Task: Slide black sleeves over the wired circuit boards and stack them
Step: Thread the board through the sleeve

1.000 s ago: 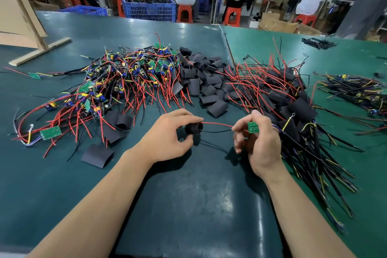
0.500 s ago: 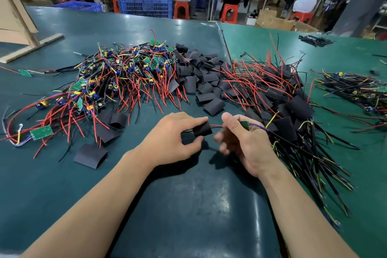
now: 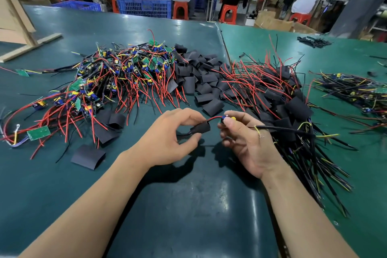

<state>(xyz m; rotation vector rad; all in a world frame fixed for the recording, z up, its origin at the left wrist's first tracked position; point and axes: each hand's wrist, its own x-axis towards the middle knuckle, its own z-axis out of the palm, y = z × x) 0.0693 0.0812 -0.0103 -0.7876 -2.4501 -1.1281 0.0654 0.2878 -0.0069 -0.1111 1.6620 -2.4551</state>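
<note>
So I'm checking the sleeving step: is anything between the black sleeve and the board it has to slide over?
Nothing visible. The black sleeve, pinched by the left hand, sits on the red wire leading to the circuit board held by the right hand.

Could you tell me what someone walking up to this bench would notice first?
Probably the two hands at the centre: the left hand pinches a black sleeve threaded on a red wire, while the right hand holds the circuit board at its end. Behind them sprawl a tangle of bare boards on the left, loose sleeves mid-table, and finished pieces on the right.
</note>
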